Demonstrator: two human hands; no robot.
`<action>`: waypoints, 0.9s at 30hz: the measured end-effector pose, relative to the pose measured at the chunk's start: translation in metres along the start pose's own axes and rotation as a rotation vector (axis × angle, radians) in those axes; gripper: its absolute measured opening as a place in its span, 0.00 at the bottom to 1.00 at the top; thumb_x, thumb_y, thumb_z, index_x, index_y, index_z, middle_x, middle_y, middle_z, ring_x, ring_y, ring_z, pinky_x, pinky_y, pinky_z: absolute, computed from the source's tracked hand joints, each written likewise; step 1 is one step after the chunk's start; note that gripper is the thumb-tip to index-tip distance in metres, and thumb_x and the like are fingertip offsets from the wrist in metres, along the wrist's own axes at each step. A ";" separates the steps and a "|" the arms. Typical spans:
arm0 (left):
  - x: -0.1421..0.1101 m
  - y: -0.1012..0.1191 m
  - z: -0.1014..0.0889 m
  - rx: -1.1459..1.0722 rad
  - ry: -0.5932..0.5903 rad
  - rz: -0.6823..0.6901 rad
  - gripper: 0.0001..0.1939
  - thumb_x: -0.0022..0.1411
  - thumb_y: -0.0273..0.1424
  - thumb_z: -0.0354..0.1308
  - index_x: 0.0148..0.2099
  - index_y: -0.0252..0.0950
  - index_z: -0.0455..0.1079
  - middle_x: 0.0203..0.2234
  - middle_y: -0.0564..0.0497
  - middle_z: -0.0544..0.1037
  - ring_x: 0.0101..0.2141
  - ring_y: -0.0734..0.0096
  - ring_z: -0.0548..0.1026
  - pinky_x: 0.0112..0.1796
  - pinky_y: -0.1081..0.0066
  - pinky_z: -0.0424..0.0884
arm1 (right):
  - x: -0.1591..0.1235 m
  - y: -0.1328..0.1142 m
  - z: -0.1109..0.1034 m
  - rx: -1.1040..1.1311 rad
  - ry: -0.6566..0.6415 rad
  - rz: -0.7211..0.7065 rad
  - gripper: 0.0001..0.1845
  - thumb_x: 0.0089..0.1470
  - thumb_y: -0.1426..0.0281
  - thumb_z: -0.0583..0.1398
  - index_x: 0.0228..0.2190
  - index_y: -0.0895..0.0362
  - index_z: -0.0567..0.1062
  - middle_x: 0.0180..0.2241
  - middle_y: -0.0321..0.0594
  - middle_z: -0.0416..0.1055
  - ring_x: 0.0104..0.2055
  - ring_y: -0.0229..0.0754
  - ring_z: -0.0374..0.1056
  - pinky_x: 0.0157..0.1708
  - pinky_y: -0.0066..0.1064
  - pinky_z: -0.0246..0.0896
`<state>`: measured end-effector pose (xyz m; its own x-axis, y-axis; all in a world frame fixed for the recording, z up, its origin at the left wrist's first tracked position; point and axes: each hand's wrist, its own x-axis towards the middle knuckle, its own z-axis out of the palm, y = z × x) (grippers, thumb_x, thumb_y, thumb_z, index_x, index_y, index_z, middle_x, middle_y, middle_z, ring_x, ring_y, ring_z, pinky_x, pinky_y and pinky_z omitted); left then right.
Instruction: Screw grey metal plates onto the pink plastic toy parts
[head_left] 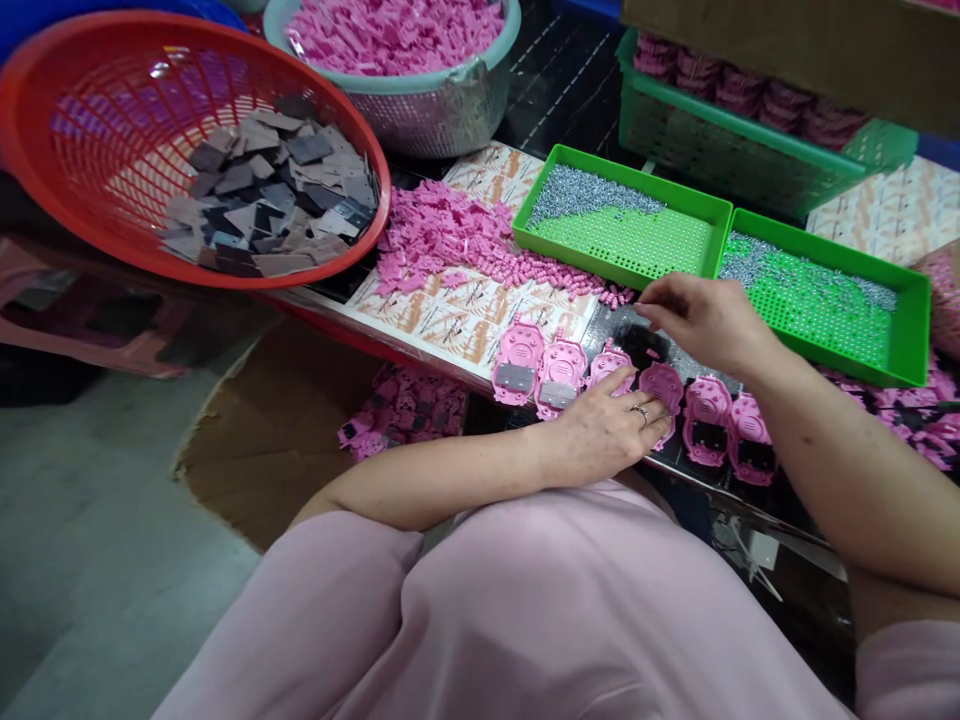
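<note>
A row of pink plastic shells point(517, 355) lies along the front edge of the table, some with a grey plate set in the lower half. My left hand point(607, 428) rests across the middle of this row, fingers stretched out over two shells and partly hiding them. Above the row is my right hand point(701, 318), thumb and fingers pinched together beside the end of a line of small pink parts point(555, 278). What the pinch holds, if anything, is too small to tell. Right behind that hand stands a green tray point(645, 240) with small silvery screws.
A second green tray point(825, 320) with screws adjoins the first. At the left, a red basket point(300, 275) holds grey plates. Behind are a basin point(442, 110) of pink parts and a green crate point(720, 150). More pink shells point(409, 405) lie below the table edge.
</note>
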<state>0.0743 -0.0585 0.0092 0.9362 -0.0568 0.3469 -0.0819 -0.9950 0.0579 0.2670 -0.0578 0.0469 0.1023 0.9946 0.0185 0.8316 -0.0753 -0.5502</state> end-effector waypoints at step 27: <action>-0.002 -0.002 0.004 0.021 0.067 0.030 0.13 0.68 0.26 0.50 0.50 0.31 0.71 0.46 0.46 0.78 0.46 0.66 0.76 0.52 0.55 0.66 | -0.009 0.007 -0.021 -0.091 -0.315 0.175 0.08 0.52 0.67 0.60 0.33 0.56 0.78 0.26 0.38 0.76 0.26 0.39 0.70 0.27 0.32 0.63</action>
<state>0.0742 -0.0568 0.0044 0.9085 -0.0816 0.4099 -0.1015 -0.9945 0.0272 0.2835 -0.0692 0.0600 0.0855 0.9383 -0.3351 0.8629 -0.2379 -0.4459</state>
